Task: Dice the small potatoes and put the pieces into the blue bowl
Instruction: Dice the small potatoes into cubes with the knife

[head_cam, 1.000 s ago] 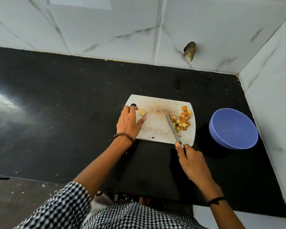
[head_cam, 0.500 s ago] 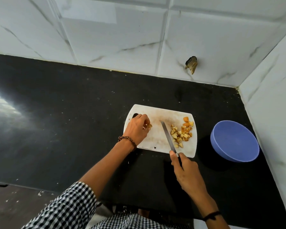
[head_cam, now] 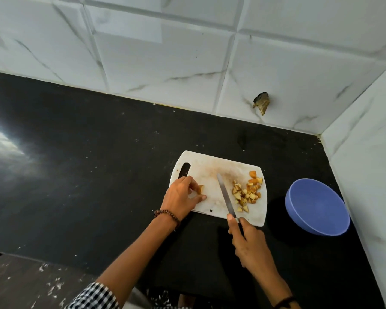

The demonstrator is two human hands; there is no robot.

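Observation:
A white cutting board (head_cam: 210,166) lies on the black counter. On its left part my left hand (head_cam: 181,197) pinches a small potato piece (head_cam: 201,189) between fingers and thumb. My right hand (head_cam: 247,244) grips a knife (head_cam: 225,195) by the handle, index finger along the spine. The blade points away from me and lies across the board's middle, between the held piece and a pile of diced potato (head_cam: 246,192) on the board's right side. The blue bowl (head_cam: 316,206) stands to the right of the board, and no pieces show inside it.
White marble-look tiled walls close the counter (head_cam: 98,163) at the back and on the right, close behind the bowl. A dark broken spot (head_cam: 261,103) sits in the back wall. The counter's front edge runs along the lower left, with floor below.
My left hand closed its fingers on the potato piece and drew it a little toward the board's front. The knife shifted left off the diced pile. The view tilted down.

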